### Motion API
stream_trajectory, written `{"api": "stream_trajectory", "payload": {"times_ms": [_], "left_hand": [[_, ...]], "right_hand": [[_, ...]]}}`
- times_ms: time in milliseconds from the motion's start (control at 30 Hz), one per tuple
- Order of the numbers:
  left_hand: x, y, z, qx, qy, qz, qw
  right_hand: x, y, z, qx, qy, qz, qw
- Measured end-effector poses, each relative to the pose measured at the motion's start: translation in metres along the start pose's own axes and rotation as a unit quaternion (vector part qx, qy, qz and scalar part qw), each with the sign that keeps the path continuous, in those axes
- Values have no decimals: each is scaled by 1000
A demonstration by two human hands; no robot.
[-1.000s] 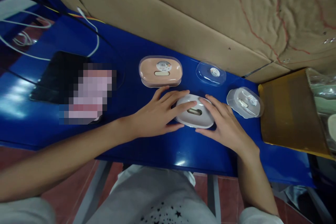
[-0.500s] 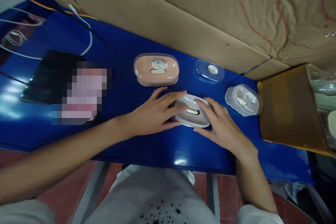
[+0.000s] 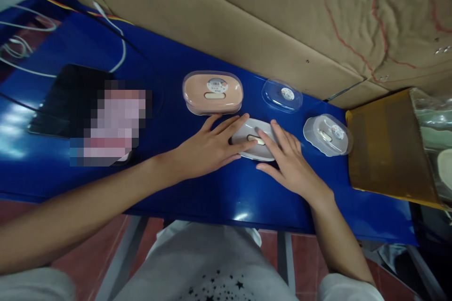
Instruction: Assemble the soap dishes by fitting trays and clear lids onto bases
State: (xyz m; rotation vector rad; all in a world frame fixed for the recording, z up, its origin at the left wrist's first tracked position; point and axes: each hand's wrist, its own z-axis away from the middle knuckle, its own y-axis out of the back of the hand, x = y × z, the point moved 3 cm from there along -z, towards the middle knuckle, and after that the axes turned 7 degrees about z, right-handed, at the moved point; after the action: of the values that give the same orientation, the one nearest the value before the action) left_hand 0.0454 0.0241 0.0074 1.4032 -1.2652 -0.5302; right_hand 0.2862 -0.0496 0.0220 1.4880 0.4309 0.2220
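A white oval box with a small beige slot on top lies on the blue table in front of me. Both my hands are on it. My left hand lays its fingers over the box's left half, thumb at the near edge. From the other side, my right hand covers the right half with fingers on top and thumb below. Most of the box is hidden under my fingers.
Behind stand a pink oval box under a clear lid, a clear lid and a clear-lidded white box. Cardboard walls the back. A brown carton is at right. A black tablet and white cables lie at left.
Both hands have slid further over the white box, which has shifted slightly away from me. More of its top is now covered.
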Motion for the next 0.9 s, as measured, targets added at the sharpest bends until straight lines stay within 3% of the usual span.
{"api": "stream_trajectory", "payload": {"times_ms": [200,367,600,900], "left_hand": [[2,5,1,16,27,5,999],[4,10,-1,25,45,-23,998],[4,9,0,-3,-4,-7,1000],[11,7,3,-49,-45,55,996]], "right_hand": [[39,3,-3,89,-75,-7,993],[69,-13,-18,106,-106,-40,988],[67,-1,-16,162,-116,29,980],[63,-3,-10,135,-100,50,985]]}}
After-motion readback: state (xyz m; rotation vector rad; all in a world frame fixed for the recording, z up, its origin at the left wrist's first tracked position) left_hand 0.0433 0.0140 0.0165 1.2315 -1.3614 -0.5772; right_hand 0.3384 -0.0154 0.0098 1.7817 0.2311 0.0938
